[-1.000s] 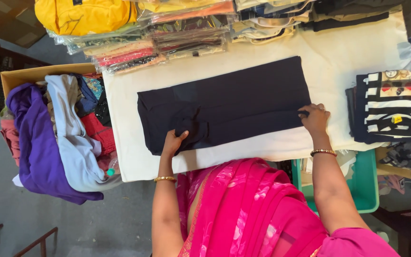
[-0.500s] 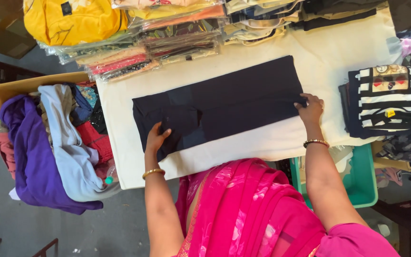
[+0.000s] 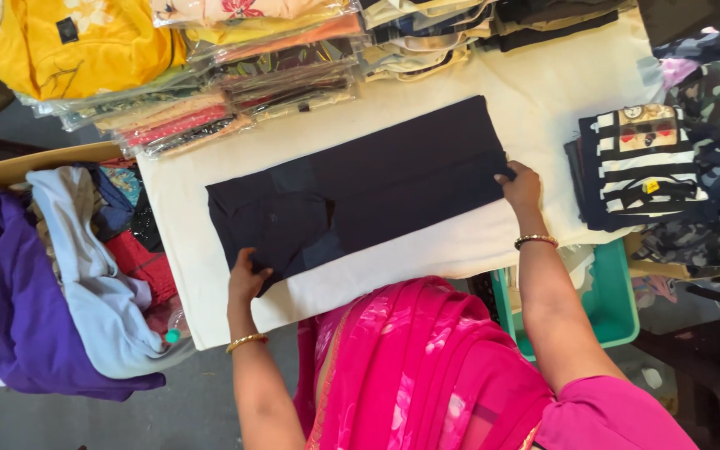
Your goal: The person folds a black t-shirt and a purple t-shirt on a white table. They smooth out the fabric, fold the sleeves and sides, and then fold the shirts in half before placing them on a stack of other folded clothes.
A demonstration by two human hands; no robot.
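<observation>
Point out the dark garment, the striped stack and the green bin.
dark garment [image 3: 377, 187]: head view, middle of its flat panel.
striped stack [image 3: 639, 167]: head view, top piece.
green bin [image 3: 614, 304]: head view, bare inner floor.

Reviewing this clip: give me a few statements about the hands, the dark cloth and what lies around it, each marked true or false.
1. The left hand grips the near corner of the dark garment. True.
2. The right hand rests on the striped shirt. False: it holds the dark garment's far end.
3. The dark garment lies on a cream cloth. True.
4. The yellow garment is on the person's right. False: it lies far left.
</observation>
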